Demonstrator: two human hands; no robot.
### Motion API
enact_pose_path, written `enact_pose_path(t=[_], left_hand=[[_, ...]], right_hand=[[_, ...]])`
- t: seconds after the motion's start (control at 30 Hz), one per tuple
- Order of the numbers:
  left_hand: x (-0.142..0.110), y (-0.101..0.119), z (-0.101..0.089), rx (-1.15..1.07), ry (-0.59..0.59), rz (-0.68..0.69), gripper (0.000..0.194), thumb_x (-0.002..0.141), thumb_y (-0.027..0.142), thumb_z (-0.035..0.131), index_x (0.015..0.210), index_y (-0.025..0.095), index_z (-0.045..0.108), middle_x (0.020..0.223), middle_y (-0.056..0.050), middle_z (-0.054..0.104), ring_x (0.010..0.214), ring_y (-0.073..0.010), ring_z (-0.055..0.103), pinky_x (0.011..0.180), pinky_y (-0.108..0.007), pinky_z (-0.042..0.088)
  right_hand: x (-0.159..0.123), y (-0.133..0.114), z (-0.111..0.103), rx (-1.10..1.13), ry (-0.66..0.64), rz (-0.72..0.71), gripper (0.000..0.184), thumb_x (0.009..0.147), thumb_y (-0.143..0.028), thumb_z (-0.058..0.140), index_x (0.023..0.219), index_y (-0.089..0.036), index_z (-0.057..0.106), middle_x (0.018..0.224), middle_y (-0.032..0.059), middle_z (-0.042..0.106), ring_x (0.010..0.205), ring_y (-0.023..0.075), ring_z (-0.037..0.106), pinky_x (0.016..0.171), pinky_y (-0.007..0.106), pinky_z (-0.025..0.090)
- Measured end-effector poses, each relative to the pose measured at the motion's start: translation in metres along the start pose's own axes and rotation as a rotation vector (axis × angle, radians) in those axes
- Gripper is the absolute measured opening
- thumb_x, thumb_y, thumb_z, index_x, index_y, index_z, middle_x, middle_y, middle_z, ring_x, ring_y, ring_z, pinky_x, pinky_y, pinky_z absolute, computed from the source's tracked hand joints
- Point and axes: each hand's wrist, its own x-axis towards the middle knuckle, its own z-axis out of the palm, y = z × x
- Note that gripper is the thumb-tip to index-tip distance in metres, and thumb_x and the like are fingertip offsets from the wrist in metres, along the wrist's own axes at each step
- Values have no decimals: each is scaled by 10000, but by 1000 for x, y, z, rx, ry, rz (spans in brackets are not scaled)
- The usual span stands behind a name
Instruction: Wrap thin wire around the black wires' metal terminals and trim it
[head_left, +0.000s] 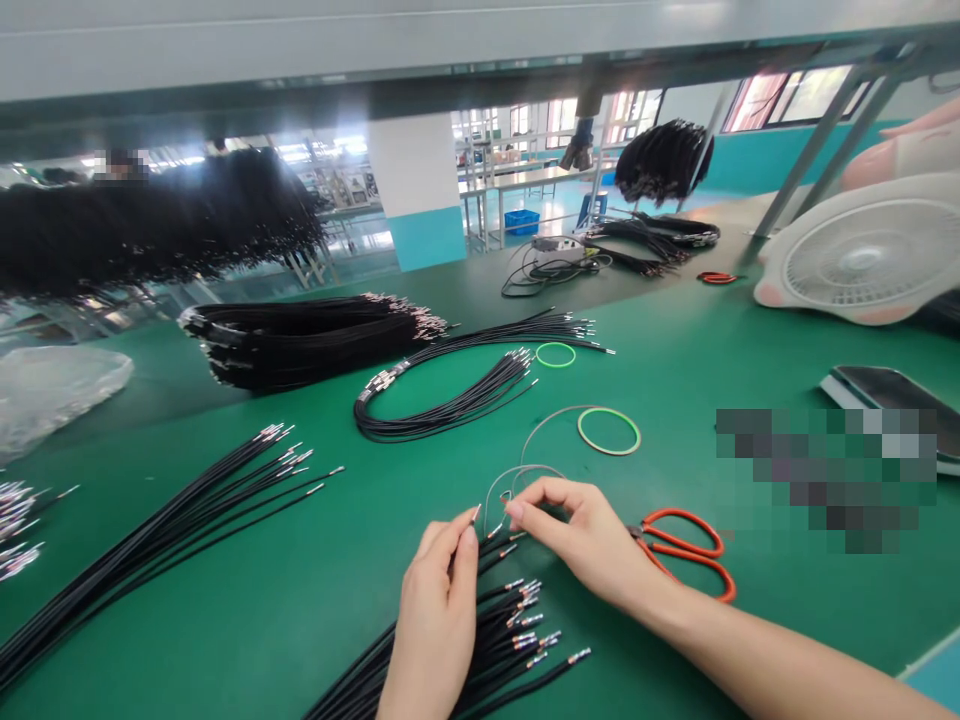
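My left hand (439, 610) is closed, pinching a thin black cable whose metal tip (476, 514) sticks up past the fingertips. To its right, my right hand (574, 530) pinches a thin wire (525, 467) near a small loop; the exact grip is partly hidden by the fingers. The wire curves back toward a green ring (609, 431) on the table. Under and beside my left hand lies a bundle of black cables (495, 640) with silvery and coppery ends. Red-handled scissors or cutters (686, 550) rest beside my right wrist, their tips hidden.
More black cable bundles lie at the left (187, 520), centre (442, 405) and back (307, 340) of the green table (300, 640). A second green ring (556, 355) sits near the centre. A white fan (862, 255) and a phone-like device (892, 395) stand right. A shelf (480, 60) crosses overhead.
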Motion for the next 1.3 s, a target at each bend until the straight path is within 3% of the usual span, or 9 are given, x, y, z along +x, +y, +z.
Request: enact_pose_path(t=[0.23, 0.37, 0.73, 1.3], left_hand=[[-6, -11, 4, -132, 47, -109, 345, 892, 376, 551, 1179, 202, 628, 908, -45, 704, 840, -201, 678, 801, -326, 513], [-10, -11, 9, -202, 128, -130, 325, 834, 346, 632, 1130, 216, 605, 870, -26, 728, 895, -210, 699, 821, -318, 518], [-13, -8, 11, -63, 141, -78, 115, 857, 311, 602, 950, 255, 638, 922, -3, 724, 900, -197, 689, 861, -339, 505], [-16, -5, 9, -11, 154, 10, 136, 871, 301, 598, 953, 275, 704, 945, 7, 717, 908, -187, 668, 861, -335, 497]], right_hand=[[-9, 7, 21, 12, -10, 89, 260, 833, -387, 625, 690, -173, 663, 684, 5, 639, 715, 169, 549, 700, 283, 427], [-12, 8, 29, -7, 8, 92, 241, 822, -350, 612, 655, -179, 635, 683, 2, 635, 733, 171, 544, 735, 296, 415], [-10, 10, 31, 98, 1, 181, 253, 823, -353, 591, 654, -164, 585, 631, -13, 548, 643, 141, 468, 627, 269, 376], [-10, 9, 31, 130, 16, 167, 248, 836, -329, 601, 653, -163, 577, 646, -15, 566, 651, 134, 488, 622, 257, 384]])
